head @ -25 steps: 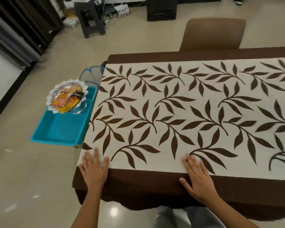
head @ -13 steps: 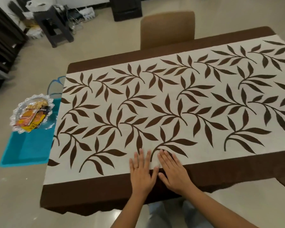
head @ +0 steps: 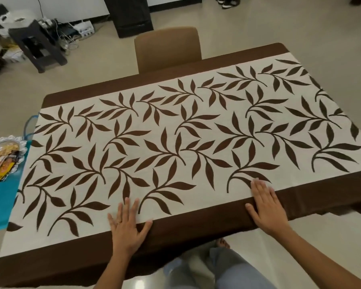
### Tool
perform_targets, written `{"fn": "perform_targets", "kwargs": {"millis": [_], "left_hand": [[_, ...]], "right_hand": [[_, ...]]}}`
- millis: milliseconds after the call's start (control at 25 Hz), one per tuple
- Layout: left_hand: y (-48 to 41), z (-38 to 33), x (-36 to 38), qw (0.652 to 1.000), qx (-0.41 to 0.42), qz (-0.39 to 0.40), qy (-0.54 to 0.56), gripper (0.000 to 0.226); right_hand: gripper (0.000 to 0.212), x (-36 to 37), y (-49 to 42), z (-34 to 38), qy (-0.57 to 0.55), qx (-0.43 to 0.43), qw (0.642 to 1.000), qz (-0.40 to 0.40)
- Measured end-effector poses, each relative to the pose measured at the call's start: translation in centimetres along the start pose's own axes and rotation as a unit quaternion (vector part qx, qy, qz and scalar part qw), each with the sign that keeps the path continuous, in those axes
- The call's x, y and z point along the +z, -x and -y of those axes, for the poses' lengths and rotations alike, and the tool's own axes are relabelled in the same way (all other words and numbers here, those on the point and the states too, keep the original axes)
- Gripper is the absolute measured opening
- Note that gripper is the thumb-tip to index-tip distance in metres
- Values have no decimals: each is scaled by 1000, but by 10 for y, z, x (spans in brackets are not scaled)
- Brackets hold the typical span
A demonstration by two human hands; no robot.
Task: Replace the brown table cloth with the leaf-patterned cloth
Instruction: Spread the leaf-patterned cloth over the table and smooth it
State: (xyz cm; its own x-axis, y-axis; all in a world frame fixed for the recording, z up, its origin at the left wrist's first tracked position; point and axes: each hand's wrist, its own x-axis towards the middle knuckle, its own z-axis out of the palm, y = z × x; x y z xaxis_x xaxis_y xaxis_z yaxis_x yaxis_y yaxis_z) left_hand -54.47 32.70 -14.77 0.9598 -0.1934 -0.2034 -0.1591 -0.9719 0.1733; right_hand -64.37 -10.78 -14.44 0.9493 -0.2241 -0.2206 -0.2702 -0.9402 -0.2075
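The leaf-patterned cloth, cream with dark brown leaves and a brown border, lies spread flat over the whole table. My left hand presses flat on its near edge, fingers spread, half on the cream part and half on the brown border. My right hand rests flat further right on the same edge, fingers straight. The brown border hangs over the near side of the table. No separate brown cloth shows.
A brown chair stands at the far side of the table. To the left, a teal tray carries a glass dish of snack packets. A dark stool and cables sit at the back left.
My hands were side by side at the near edge half a second ago; they have slid apart, the right going right. The view has shifted rightward along the table.
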Motion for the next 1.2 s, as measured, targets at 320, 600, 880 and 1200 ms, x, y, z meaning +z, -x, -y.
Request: {"fn": "perform_targets", "kwargs": {"millis": [320, 600, 880, 1200], "left_hand": [[-29, -228, 29, 984, 161, 15, 78, 61], [-23, -215, 42, 985, 172, 24, 21, 61], [-21, -224, 41, 985, 169, 20, 16, 72], [-33, -295, 58, 967, 249, 29, 47, 61]], "right_hand": [[60, 16, -13, 57, -35, -153, 987, 27], [69, -4, -21, -29, 18, -99, 995, 12], [73, -30, -3, -101, 7, 28, 1000, 2], [59, 5, -23, -18, -1, -57, 998, -5]]}}
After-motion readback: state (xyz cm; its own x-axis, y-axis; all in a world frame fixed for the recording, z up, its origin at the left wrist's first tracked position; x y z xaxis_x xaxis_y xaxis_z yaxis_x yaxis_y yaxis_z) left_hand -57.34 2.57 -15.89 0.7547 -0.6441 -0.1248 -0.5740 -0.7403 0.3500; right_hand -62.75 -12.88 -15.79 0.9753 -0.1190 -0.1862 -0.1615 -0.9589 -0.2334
